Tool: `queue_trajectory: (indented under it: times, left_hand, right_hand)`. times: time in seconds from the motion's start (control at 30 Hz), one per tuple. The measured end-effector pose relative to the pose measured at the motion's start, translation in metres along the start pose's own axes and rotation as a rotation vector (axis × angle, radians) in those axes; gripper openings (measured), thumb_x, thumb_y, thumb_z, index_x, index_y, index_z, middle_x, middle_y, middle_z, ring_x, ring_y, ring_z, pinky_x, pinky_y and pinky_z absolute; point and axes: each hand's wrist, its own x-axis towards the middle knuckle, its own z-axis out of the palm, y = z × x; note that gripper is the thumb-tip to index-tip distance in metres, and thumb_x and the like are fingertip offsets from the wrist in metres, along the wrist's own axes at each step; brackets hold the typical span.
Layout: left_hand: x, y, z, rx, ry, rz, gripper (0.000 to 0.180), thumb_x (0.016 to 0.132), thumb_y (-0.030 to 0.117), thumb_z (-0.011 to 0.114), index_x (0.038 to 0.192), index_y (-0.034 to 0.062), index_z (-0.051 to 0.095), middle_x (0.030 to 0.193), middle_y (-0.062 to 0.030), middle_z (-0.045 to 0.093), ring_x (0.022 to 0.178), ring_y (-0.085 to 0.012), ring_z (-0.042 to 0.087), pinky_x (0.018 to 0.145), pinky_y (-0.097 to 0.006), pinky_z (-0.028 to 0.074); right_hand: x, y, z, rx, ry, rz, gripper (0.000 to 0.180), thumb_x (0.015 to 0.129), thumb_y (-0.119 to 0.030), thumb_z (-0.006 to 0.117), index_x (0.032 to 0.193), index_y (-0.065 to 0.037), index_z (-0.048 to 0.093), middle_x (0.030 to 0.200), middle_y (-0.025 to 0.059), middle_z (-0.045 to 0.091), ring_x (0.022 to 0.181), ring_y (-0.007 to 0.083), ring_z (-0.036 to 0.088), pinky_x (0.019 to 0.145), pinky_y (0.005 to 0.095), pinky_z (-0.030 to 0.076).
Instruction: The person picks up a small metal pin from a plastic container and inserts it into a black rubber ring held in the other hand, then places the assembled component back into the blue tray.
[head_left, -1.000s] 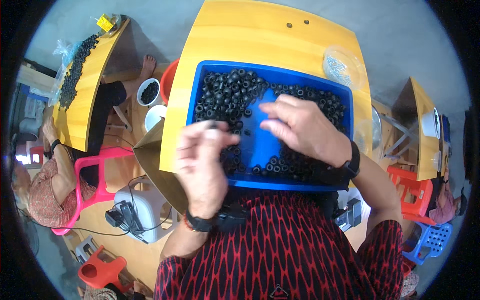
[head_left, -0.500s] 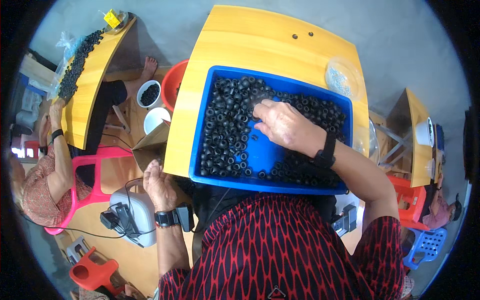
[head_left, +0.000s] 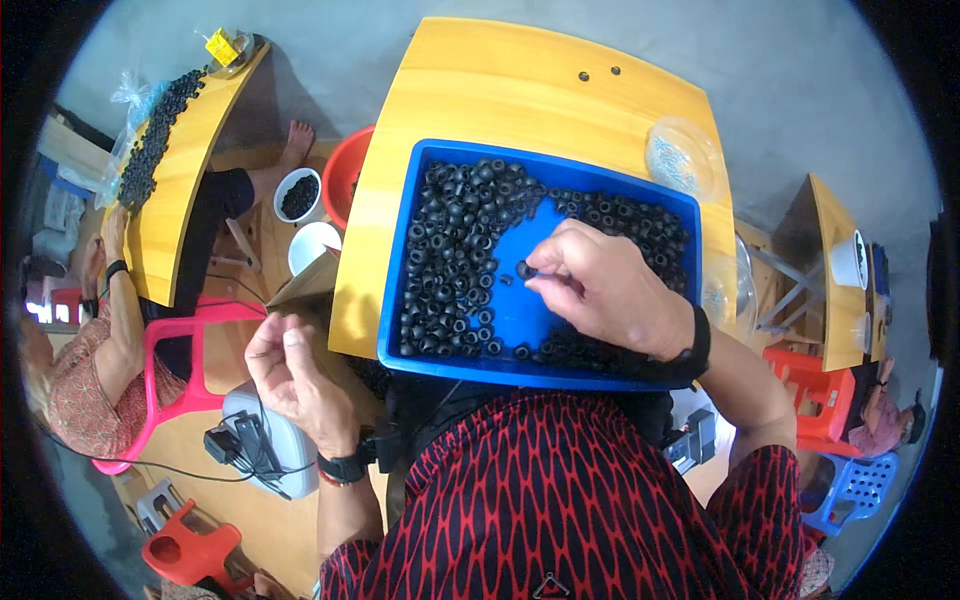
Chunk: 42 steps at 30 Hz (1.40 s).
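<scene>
The right hand (head_left: 610, 290) reaches into the blue tray (head_left: 392, 300) and pinches a single small black ring (head_left: 522, 269) between thumb and fingertips, holding it just above a bare patch of the tray's floor near its middle. Around that patch lie the loose black rings (head_left: 450, 250), heaped thickest along the tray's left side and far edge, with a thinner line along the near edge under the wrist. The tray sits at the near edge of the yellow bench (head_left: 520, 90), overhanging it slightly toward the person. The left hand (head_left: 290, 370) is off the bench, held beyond its near left corner with the palm turned up and the fingers loosely curled; whether it holds anything cannot be told. Just below it stands a grey machine (head_left: 270, 440) with black cables. Near the bench's far right corner rests a clear bowl (head_left: 685, 160) holding small pale parts. Past the bench's left edge sit a red basin (head_left: 345, 175) and two white bowls (head_left: 300, 195), one of them filled with dark pieces. At another yellow table (head_left: 185, 170) to the left, a second person (head_left: 90, 370) sits on a pink chair (head_left: 170, 350).
</scene>
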Motion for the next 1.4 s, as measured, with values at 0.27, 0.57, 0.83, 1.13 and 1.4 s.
queue_trajectory:
  times: [0.27, 0.57, 0.83, 1.13, 1.4]
  left_hand:
    - [-0.056, 0.045, 0.082, -0.267, -0.889, -0.334, 0.03, 0.087, 0.002, 0.073, 0.114, -0.0028, 0.063, 0.098, -0.0061, 0.066, 0.091, -0.013, 0.063, 0.085, -0.028, 0.052]
    - [-0.083, 0.036, 0.112, -0.179, -0.99, -0.341, 0.02, 0.091, 0.011, 0.071, 0.106, 0.0002, 0.062, 0.094, -0.007, 0.068, 0.081, -0.0143, 0.064, 0.076, -0.031, 0.055]
    - [-0.098, 0.031, 0.14, -0.031, -0.867, -0.221, 0.016, 0.092, 0.008, 0.066, 0.106, 0.0008, 0.062, 0.088, -0.0072, 0.066, 0.073, -0.0139, 0.063, 0.068, -0.031, 0.056]
    - [-0.093, 0.02, 0.139, -0.029, -0.872, -0.235, 0.011, 0.093, 0.01, 0.067, 0.097, 0.0045, 0.059, 0.083, -0.0045, 0.063, 0.07, -0.0116, 0.059, 0.064, -0.027, 0.053]
    - [-0.094, 0.025, 0.14, 0.018, -0.864, -0.27, 0.01, 0.093, 0.011, 0.068, 0.097, 0.0038, 0.062, 0.085, -0.0043, 0.063, 0.072, -0.0114, 0.06, 0.064, -0.027, 0.052]
  right_hand:
    - [-0.032, -0.012, 0.004, -0.015, 0.191, -0.212, 0.015, 0.085, -0.012, 0.067, 0.094, -0.004, 0.058, 0.083, 0.0119, 0.057, 0.072, 0.0309, 0.064, 0.061, 0.041, 0.054]
    - [-0.094, -0.007, -0.023, 0.013, 0.201, -0.104, 0.016, 0.081, -0.007, 0.064, 0.095, -0.002, 0.056, 0.087, 0.0122, 0.057, 0.076, 0.0307, 0.065, 0.06, 0.0398, 0.054]
    - [-0.192, 0.067, -0.094, -0.136, 0.578, 0.435, 0.01, 0.084, -0.003, 0.064, 0.093, -0.004, 0.062, 0.086, 0.0146, 0.065, 0.08, 0.0299, 0.067, 0.068, 0.0364, 0.053]
    - [-0.219, 0.079, -0.116, -0.302, 0.204, 0.351, 0.009, 0.083, -0.011, 0.063, 0.086, -0.003, 0.065, 0.083, 0.0161, 0.064, 0.08, 0.0359, 0.065, 0.07, 0.0443, 0.051]
    - [-0.197, 0.093, -0.109, -0.421, -0.281, 0.376, 0.01, 0.08, -0.012, 0.063, 0.08, -0.002, 0.065, 0.085, 0.0148, 0.062, 0.084, 0.0354, 0.063, 0.071, 0.0434, 0.049]
